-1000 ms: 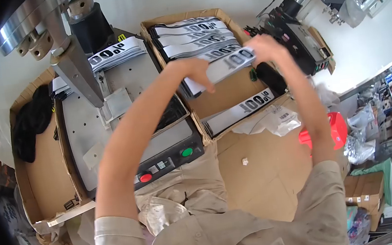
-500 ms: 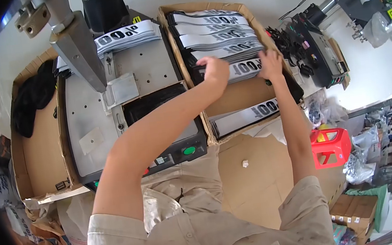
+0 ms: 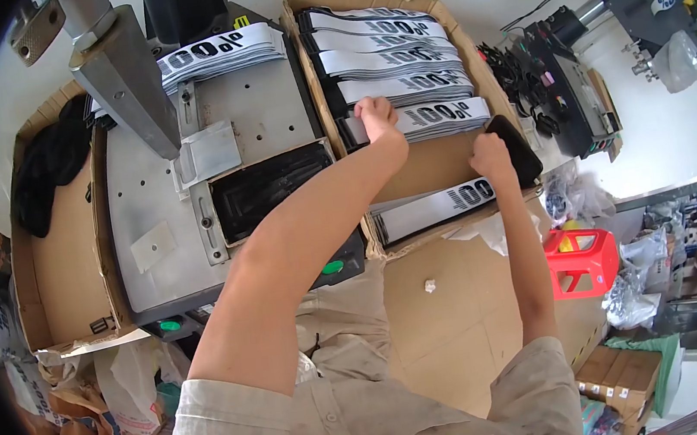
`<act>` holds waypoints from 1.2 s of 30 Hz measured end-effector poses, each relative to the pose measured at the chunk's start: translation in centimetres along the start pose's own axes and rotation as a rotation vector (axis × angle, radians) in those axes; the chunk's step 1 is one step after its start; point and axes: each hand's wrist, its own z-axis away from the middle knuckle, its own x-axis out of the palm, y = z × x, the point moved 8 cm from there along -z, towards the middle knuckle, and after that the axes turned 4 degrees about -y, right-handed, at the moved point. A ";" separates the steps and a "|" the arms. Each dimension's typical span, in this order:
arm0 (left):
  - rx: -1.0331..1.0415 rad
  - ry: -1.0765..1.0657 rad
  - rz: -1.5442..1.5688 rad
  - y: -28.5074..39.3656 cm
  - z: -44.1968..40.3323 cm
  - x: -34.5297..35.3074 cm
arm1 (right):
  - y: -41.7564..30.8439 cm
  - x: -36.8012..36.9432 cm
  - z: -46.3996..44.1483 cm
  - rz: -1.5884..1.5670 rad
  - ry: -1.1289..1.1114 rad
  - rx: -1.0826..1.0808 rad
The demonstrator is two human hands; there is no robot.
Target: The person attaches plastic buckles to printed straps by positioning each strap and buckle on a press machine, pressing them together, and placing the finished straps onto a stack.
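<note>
My left hand [image 3: 376, 118] is closed at the left end of the front stack of white strips [image 3: 445, 116] printed "100%" in black. The stack lies in a cardboard box [image 3: 412, 170], with more stacks of such strips [image 3: 390, 60] behind it. Near the right end of the box, my right hand [image 3: 490, 154] has its fingers curled, beside a black flat object with rounded corners [image 3: 518, 149]. I cannot tell whether it grips that object. A single printed strip [image 3: 439, 209] lies at the box's near side, below my right hand.
To the left stands a machine with a grey metal bed [image 3: 266, 114], a steel post [image 3: 124, 93] over it and another strip stack [image 3: 233, 53] at its back. A carton with black cloth [image 3: 57, 179] is farther left. A red stool [image 3: 582, 263] stands right.
My right hand has left the right end of the front stack and moved toward me, its fingers now curled. My left hand stays at the stack's left end. The view has shifted slightly.
</note>
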 end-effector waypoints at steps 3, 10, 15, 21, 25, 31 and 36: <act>-0.018 -0.096 -0.082 0.1 -0.4 0.5 | -0.1 -0.7 1.2 -0.002 0.043 0.047; -0.053 0.459 0.167 -2.9 5.8 -2.7 | -3.3 -6.4 2.6 -0.326 0.636 -0.448; 0.817 0.818 0.662 -4.4 27.7 -0.9 | -3.5 -4.3 0.4 -0.333 0.508 -0.574; 1.011 0.477 1.440 -16.3 40.4 11.8 | -8.4 -10.0 8.2 -0.520 0.437 -0.577; -0.490 0.662 1.558 -30.7 43.6 26.8 | -15.5 -6.2 13.7 -0.606 -0.284 -0.833; -0.679 0.083 0.961 -31.6 41.8 41.4 | -18.4 -3.1 12.9 -0.621 -0.291 -0.602; -0.465 -0.105 1.018 -28.6 38.9 41.8 | -18.6 -2.9 13.1 -0.582 -0.262 -0.642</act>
